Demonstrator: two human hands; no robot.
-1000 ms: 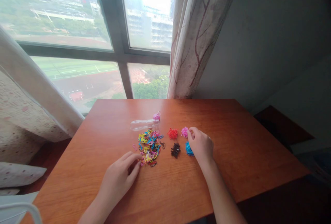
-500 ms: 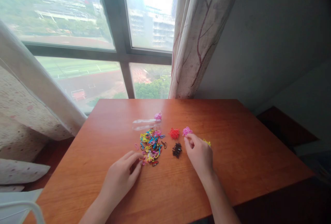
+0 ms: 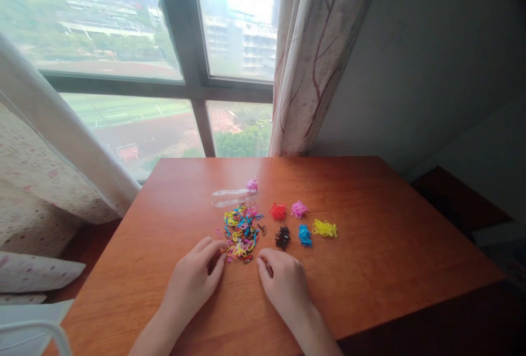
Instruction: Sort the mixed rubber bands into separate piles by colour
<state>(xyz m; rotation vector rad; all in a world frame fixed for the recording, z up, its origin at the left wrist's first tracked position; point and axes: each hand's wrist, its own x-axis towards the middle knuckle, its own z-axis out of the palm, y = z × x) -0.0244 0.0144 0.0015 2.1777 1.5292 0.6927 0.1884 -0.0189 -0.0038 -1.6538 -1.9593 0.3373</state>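
A mixed heap of small coloured rubber bands [image 3: 241, 230] lies on the wooden table [image 3: 370, 268]. At its near left edge, my left hand [image 3: 197, 268] rests with thumb and fingertips drawn together; whatever they pinch, if anything, is too small to make out. Just right of the heap's near edge, my right hand [image 3: 285, 279] sits with curled, closed fingers, nothing showing in them. Single-colour piles of bands lie to the right: red [image 3: 278, 212], pink [image 3: 299, 209], black [image 3: 282, 238], blue [image 3: 304, 235] and yellow [image 3: 325, 228].
Behind the heap lies a clear plastic container [image 3: 232, 197] with a pink piece [image 3: 252, 184] at its right end. A window [image 3: 135, 126] and a patterned curtain [image 3: 308, 60] stand beyond the table. A white curved frame [image 3: 36, 326] is at lower left.
My right hand has moved from the pink pile down and left to the mixed heap's near right side, uncovering the blue and yellow piles. My left hand has barely moved.
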